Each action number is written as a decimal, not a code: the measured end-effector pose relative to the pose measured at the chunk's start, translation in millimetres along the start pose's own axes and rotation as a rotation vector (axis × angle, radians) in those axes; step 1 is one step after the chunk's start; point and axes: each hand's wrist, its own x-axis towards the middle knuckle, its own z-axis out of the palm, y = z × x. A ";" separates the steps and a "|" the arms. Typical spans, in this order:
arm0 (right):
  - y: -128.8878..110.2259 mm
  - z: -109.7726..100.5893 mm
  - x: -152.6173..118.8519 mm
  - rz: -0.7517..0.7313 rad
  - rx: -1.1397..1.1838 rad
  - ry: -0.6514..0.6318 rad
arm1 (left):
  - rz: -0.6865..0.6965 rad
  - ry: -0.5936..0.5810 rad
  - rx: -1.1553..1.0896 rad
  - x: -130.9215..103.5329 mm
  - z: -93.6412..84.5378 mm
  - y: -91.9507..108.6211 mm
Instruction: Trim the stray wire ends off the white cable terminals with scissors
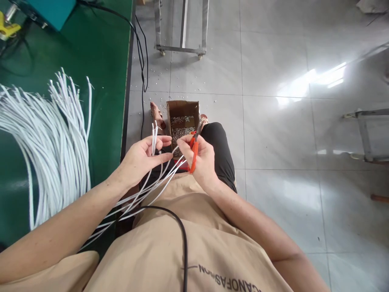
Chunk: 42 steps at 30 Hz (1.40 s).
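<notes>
Several white cables run from the lower left across my lap to both hands. My left hand (141,159) holds a few white cables (154,140) with their tips pointing up past the fingers. Close beside it, my right hand (202,158) has scissors with orange handles (194,156) hooked in its fingers, the blades pointing up and away. The right thumb and forefinger pinch the end of one white cable. Other cable ends lie under that hand. A large bundle of white cables (60,154) rests on the green table at the left.
Below my hands, an open cardboard box (183,104) with small scraps stands on the floor between my feet. The green table (109,89) carries a teal device (53,12) and a yellow tool (9,29). Black cords hang by its edge. A metal frame on wheels (182,49) stands ahead.
</notes>
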 end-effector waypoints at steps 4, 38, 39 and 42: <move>-3.4 2.1 -3.3 -0.164 -0.129 -0.027 | -0.021 -0.075 -0.078 4.0 -2.5 -3.8; 11.6 -17.5 6.4 -0.098 -0.592 -0.175 | 0.015 0.071 -0.092 -1.4 2.4 4.5; 12.3 -16.9 5.6 -0.127 -0.662 -0.181 | 0.021 0.076 -0.095 -1.4 2.4 4.0; 12.2 -14.5 3.3 -0.171 -0.756 -0.198 | 0.039 0.094 -0.070 -1.7 2.6 2.4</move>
